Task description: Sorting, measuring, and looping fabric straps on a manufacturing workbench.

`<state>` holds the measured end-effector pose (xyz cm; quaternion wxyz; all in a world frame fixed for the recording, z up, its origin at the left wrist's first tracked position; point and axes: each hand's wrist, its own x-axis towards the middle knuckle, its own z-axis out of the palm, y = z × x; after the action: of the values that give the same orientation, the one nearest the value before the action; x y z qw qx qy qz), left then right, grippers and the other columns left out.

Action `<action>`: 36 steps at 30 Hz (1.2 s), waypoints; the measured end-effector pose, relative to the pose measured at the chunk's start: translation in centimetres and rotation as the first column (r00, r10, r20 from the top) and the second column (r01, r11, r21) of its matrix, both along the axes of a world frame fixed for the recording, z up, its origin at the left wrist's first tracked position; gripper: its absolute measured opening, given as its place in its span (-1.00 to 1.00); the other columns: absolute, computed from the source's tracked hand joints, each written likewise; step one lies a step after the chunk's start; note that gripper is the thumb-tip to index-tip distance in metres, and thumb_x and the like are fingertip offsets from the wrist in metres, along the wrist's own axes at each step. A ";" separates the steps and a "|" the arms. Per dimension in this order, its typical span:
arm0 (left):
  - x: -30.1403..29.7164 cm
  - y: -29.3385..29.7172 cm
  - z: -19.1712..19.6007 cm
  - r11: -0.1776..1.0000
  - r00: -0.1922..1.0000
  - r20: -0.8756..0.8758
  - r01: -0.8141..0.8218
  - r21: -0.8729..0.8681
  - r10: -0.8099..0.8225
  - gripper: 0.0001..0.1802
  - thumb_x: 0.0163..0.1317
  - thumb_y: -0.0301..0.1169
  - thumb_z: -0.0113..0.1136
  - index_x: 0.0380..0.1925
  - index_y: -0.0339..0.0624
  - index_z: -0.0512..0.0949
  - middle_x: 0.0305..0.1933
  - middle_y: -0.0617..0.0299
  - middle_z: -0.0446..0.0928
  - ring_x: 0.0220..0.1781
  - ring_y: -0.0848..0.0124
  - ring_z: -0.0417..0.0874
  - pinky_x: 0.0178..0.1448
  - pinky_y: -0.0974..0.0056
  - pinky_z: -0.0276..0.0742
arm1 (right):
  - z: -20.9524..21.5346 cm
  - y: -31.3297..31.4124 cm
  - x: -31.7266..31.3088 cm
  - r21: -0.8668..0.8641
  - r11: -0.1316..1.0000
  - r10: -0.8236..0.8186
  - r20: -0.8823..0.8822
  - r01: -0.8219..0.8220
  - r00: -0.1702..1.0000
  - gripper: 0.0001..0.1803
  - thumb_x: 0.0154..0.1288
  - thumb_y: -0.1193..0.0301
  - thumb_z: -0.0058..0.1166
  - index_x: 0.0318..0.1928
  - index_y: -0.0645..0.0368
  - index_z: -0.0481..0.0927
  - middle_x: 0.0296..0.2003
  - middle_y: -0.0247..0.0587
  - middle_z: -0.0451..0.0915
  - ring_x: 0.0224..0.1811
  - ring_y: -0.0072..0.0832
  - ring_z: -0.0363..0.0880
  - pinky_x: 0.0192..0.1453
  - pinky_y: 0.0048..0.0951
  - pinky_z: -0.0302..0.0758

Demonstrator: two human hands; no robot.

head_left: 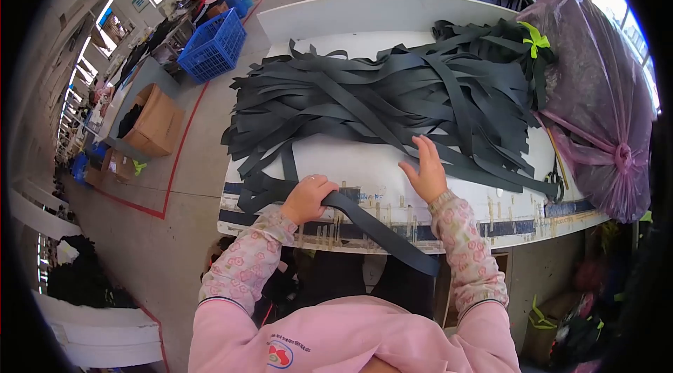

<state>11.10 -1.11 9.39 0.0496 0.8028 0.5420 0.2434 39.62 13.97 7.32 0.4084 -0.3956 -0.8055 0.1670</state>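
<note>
A big heap of dark grey fabric strips [392,96] covers most of the white worktable [364,170]. My left hand [307,198] is closed around one dark strip [382,229], which runs from my fist down over the table's front edge. My right hand [425,170] hovers with fingers spread, holding nothing, at the near edge of the heap, touching or almost touching its strips. Both forearms wear pink flowered sleeves.
A large purple plastic bag [603,106], knotted, sits at the table's right end. Black scissors [554,178] lie beside it. On the floor to the left are a blue crate [214,47] and an open cardboard box [154,120]. A person works far back left.
</note>
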 end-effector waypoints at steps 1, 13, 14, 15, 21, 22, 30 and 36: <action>0.2 0.7 0.1 0.999 0.999 -0.025 0.022 -0.038 -0.023 -0.57 -0.15 -0.53 0.32 -0.16 -0.10 0.55 -0.24 0.11 0.50 -0.13 0.06 0.55 0.00 0.08 0.47 | -0.7 2.0 -2.0 0.019 1.000 0.013 0.009 -0.013 1.000 -0.37 0.21 0.28 0.31 0.23 0.22 0.39 0.06 0.00 0.56 0.28 -0.08 0.43 0.32 -0.11 0.38; 1.3 5.0 0.4 0.993 0.986 0.122 -0.109 -0.052 0.114 -0.16 0.01 -0.63 0.19 0.39 0.01 0.31 -0.13 -0.01 0.36 -0.28 0.01 0.55 -0.14 0.01 0.50 | 0.5 1.8 -7.9 0.132 0.962 0.170 0.401 -0.241 0.900 -0.85 0.13 0.43 0.22 -0.27 0.07 0.55 -0.34 -0.28 0.55 -0.18 -0.23 0.58 -0.08 -0.18 0.48; 1.3 5.3 0.7 0.992 0.985 0.128 -0.108 -0.062 0.116 -0.16 0.01 -0.63 0.19 0.39 0.01 0.31 -0.13 -0.01 0.36 -0.28 0.01 0.55 -0.14 0.01 0.50 | 0.9 0.5 -7.5 0.034 0.941 0.295 0.403 -0.336 0.866 -0.86 0.14 0.46 0.19 -0.28 0.07 0.54 -0.36 -0.27 0.53 -0.22 -0.24 0.59 -0.15 -0.20 0.52; 1.4 5.8 1.0 0.988 0.989 0.029 -0.140 -0.058 0.142 -0.16 0.02 -0.63 0.17 0.41 0.03 0.30 -0.13 -0.02 0.36 -0.29 0.01 0.55 -0.15 0.01 0.50 | 0.8 -0.6 -6.7 0.048 0.926 0.319 0.431 -0.375 0.844 -0.87 0.13 0.48 0.17 -0.28 0.08 0.53 -0.37 -0.27 0.52 -0.26 -0.26 0.59 -0.21 -0.21 0.54; 1.5 6.8 0.8 0.992 0.942 -0.329 -0.097 -0.081 0.065 -0.69 0.05 -0.52 0.21 -0.14 -0.15 0.66 -0.17 0.04 0.40 -0.16 0.12 0.57 -0.15 0.08 0.52 | 0.5 -3.8 -3.9 0.055 0.945 0.257 0.480 -0.322 0.839 -0.81 0.08 0.52 0.15 -0.26 0.09 0.49 -0.34 -0.27 0.50 -0.23 -0.28 0.61 -0.30 -0.26 0.59; 1.8 6.9 0.9 0.996 0.925 -0.375 -0.081 -0.049 0.056 -0.77 0.05 -0.50 0.21 -0.23 -0.16 0.65 -0.12 0.03 0.43 -0.07 0.10 0.57 -0.03 0.07 0.50 | 0.4 -3.7 -3.6 0.050 0.951 0.245 0.479 -0.305 0.843 -0.81 0.08 0.52 0.15 -0.26 0.09 0.49 -0.34 -0.27 0.50 -0.23 -0.28 0.61 -0.30 -0.26 0.59; 1.1 5.9 1.4 0.993 0.961 -0.273 -0.021 0.117 0.053 -0.70 -0.01 -0.53 0.21 -0.19 -0.24 0.53 0.03 0.00 0.56 -0.03 0.03 0.63 0.14 0.02 0.49 | 0.6 -3.1 -4.8 -0.491 0.831 0.306 0.007 -0.263 0.952 -0.60 0.32 0.38 0.15 0.11 0.20 0.39 -0.20 0.04 0.64 -0.24 -0.08 0.67 -0.09 -0.21 0.58; 2.2 5.6 4.9 0.978 0.982 -0.121 -0.121 0.171 0.143 -0.56 -0.04 -0.62 0.15 -0.05 -0.21 0.49 0.03 0.01 0.62 -0.13 0.07 0.68 -0.10 0.08 0.60 | 6.6 -2.6 -5.3 -0.603 0.712 0.412 -0.056 -0.360 0.909 -0.41 0.34 0.16 0.24 0.22 0.22 0.38 -0.19 0.04 0.62 -0.11 -0.13 0.63 -0.02 -0.21 0.53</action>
<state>13.31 4.46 14.31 -0.0686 0.7807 0.5746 0.2359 34.32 11.36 13.94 0.1842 -0.3336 -0.7910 0.4786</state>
